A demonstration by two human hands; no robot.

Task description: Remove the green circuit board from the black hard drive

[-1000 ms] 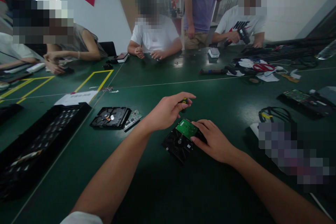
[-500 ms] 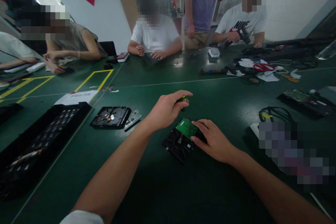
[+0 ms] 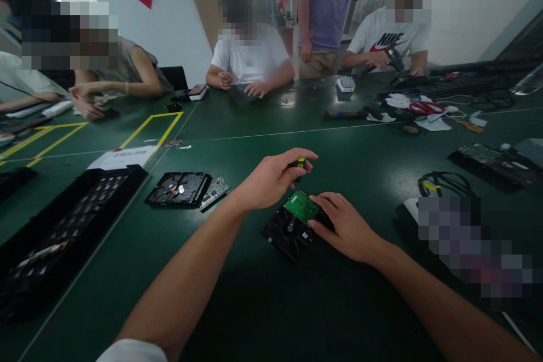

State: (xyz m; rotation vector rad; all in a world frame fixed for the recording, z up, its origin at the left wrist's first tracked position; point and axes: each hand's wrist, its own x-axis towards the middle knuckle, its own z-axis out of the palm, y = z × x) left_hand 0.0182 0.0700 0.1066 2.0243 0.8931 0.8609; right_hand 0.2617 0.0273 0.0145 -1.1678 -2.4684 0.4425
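A black hard drive point(image 3: 286, 231) with a green circuit board point(image 3: 301, 206) on top lies on the green table in front of me. My left hand point(image 3: 271, 179) is closed round a small screwdriver point(image 3: 299, 163) with a black and yellow handle, held upright over the drive's far corner. My right hand point(image 3: 345, 225) rests on the drive's right side, fingers curled over it and pinning it down.
An opened drive point(image 3: 178, 189) and a loose board point(image 3: 215, 189) lie to the left, beside a black tray point(image 3: 63, 220). Cables point(image 3: 443, 184) and more boards point(image 3: 483, 156) sit to the right. Several people sit or stand at the far side among tools and scissors point(image 3: 424, 108).
My left hand has shifted slightly, fingers turning on the screwdriver handle. The right hand and the drive have stayed put.
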